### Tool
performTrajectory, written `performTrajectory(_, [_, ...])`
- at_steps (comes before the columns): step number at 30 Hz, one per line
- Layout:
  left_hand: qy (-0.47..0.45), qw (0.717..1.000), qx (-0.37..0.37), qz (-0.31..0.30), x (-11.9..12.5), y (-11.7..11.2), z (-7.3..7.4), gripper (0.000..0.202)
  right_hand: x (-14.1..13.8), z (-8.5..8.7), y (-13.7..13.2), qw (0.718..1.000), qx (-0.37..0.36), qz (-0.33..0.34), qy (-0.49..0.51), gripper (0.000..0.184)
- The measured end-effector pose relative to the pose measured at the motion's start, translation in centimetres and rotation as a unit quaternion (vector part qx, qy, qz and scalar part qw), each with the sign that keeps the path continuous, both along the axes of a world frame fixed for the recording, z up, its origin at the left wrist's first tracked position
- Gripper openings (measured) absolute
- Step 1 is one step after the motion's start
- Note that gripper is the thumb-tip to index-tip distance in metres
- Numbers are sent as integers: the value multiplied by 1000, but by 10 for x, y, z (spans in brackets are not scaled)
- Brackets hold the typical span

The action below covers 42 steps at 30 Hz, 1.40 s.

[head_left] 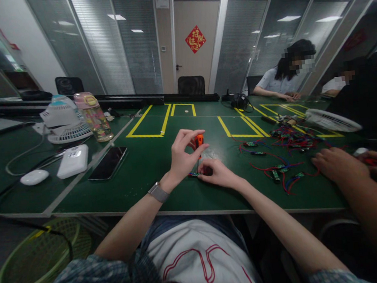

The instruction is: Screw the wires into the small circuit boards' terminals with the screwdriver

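Observation:
My left hand (183, 153), with a watch on its wrist, is closed round the orange handle of a screwdriver (200, 139). The screwdriver stands upright, its shaft pointing down at the table. Just below it, my right hand (218, 173) pinches a small green circuit board (194, 174) against the tabletop. The screwdriver's tip comes down close to the board, but I cannot tell whether they touch. My right fingers partly cover the board.
Several wired circuit boards (282, 169) lie right of my hands, before a larger tangled pile (293, 136). A co-worker's hand (342, 162) rests beside them. Leftward are a phone (108, 163), white power bank (73, 161), bottle (94, 118) and fan (65, 121). Yellow tape (145, 136) marks the green table.

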<state>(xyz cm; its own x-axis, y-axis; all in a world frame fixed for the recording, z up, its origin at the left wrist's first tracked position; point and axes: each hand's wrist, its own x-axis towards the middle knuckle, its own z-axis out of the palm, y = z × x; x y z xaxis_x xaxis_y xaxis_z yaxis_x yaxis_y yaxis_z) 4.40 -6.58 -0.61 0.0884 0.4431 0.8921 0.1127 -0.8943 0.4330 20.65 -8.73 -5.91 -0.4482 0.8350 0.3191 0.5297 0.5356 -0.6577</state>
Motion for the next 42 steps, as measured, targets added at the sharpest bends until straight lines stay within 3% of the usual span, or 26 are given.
performTrajectory(8, [16,999,-31,-16,-1,-2,2,30,0,0,0,1000,-9,-6,0,6])
performTrajectory(14, [18,992,-85,-96,0,-1,-2,33,0,-1,0,1000,-5,-6,-1,6])
performTrajectory(23, [3,1000,-21,7,-1,-1,2,24,0,-1,0,1000,-4,-9,0,7])
performTrajectory(29, [20,1000,-14,12,-1,-1,4,27,0,0,0,1000,-9,-5,4,7])
performTrajectory(36, [34,996,-57,-53,-1,1,2,35,0,-1,1,1000,-12,-5,8,8])
performTrajectory(42, [22,999,1,29,-2,0,3,28,0,0,1,1000,-13,-3,6,8])
